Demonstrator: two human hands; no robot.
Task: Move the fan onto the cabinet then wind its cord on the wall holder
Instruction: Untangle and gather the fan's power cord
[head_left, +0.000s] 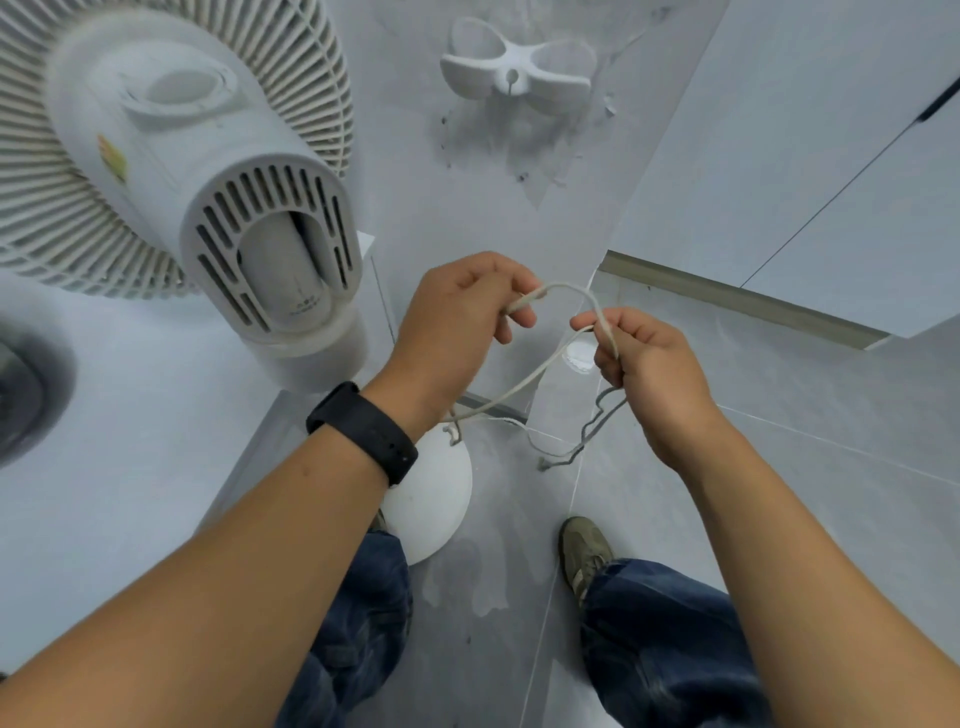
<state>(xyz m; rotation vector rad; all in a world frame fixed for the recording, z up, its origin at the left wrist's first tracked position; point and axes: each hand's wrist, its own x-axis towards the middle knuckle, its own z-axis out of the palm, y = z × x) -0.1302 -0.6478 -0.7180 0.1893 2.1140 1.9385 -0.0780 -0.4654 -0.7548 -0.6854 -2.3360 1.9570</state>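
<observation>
Legs and floor: blue-jeaned legs and an olive lace-up shoe (584, 553) stand on the grey tiled floor (675, 441), nearest the camera and well below the wall holder.
White round object: a white domed thing (431, 504) lies on the floor under the left wrist; what it is I cannot tell.
Left hand (457, 317): wearing a black wristband (363, 431), fingers curled, pinching the thin off-white fan cord (519, 387) at one end of a small loop.
Right hand (649, 364): fingers curled round the same cord at the loop's other end, just beside the left hand.
Why held so: the loop between the two hands looks like slack being gathered into a coil, ready to lift up to the holder; that is my reading, not a certainty.
Cord run: the rest trails down from the hands toward the floor, with a kinked tail hanging below the right hand.
Fan: the white plastic electric fan with a ribbed grille (171, 171) stands on the pale cabinet surface (104, 441), left of and below the holder, so the move looks done.
Wall holder: the white bow-shaped plastic cord holder (517, 70) sits on the grey wall above the hands, bare of cord.
In the way: nothing visible between hands and holder; the trailing slack could snag on the cabinet edge.
</observation>
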